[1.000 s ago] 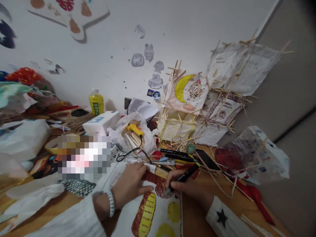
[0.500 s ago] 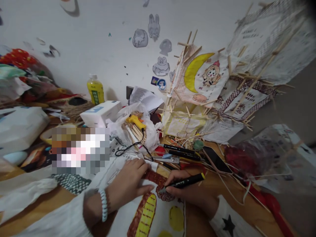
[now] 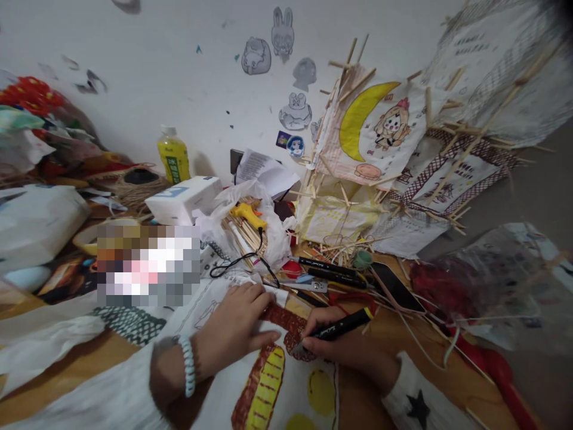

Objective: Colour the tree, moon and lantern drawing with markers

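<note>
A cluttered wooden worktop [image 3: 67, 382] carries everything. At the far right stands a stick-and-paper frame [image 3: 380, 155] with a yellow moon drawing. In the near middle lies a white drawing sheet [image 3: 268, 394] with brown and yellow shapes. The left hand [image 3: 235, 328] lies flat on the sheet, fingers spread, grip open. Just right of it, the right hand [image 3: 340, 349] closes its grip on a black marker [image 3: 338, 329], whose tip touches a brown patch.
</note>
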`<state>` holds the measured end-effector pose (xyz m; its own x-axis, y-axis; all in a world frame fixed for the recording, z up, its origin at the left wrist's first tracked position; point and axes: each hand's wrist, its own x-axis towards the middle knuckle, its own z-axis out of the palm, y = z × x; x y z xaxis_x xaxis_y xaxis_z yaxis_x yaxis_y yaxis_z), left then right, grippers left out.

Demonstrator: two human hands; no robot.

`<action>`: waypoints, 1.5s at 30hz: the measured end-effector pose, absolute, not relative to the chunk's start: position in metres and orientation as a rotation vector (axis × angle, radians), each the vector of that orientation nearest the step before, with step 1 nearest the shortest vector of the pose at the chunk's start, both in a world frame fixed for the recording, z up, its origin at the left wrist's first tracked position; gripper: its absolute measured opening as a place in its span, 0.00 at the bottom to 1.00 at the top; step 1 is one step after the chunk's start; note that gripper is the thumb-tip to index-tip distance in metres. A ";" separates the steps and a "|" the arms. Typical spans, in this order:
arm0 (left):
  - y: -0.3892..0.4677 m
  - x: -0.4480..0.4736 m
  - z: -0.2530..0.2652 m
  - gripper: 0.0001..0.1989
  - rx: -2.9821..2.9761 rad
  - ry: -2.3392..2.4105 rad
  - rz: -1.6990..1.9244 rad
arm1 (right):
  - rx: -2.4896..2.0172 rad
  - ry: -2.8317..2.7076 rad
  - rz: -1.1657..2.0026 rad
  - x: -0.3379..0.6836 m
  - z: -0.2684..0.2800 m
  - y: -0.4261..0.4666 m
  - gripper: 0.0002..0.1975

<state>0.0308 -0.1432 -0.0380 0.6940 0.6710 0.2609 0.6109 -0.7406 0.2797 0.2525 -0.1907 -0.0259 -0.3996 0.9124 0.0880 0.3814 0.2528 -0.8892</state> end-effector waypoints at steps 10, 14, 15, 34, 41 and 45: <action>-0.144 0.030 -0.038 0.19 2.728 1.049 0.512 | -1.179 -1.895 1.125 0.253 -0.025 -0.190 0.13; -0.143 0.031 -0.038 0.19 2.735 1.051 0.499 | -1.196 -1.892 1.138 0.253 -0.024 -0.190 0.15; -0.143 0.031 -0.037 0.19 2.738 1.054 0.493 | -1.200 -1.888 1.142 0.253 -0.024 -0.190 0.15; -0.143 0.031 -0.039 0.19 2.732 1.046 0.516 | -1.210 -1.883 1.101 0.252 -0.024 -0.190 0.13; -0.143 0.031 -0.040 0.18 2.748 1.027 0.561 | -1.235 -1.874 1.081 0.252 -0.027 -0.191 0.13; -0.144 0.031 -0.038 0.17 2.744 1.030 0.536 | -1.254 -1.855 1.111 0.252 -0.025 -0.193 0.11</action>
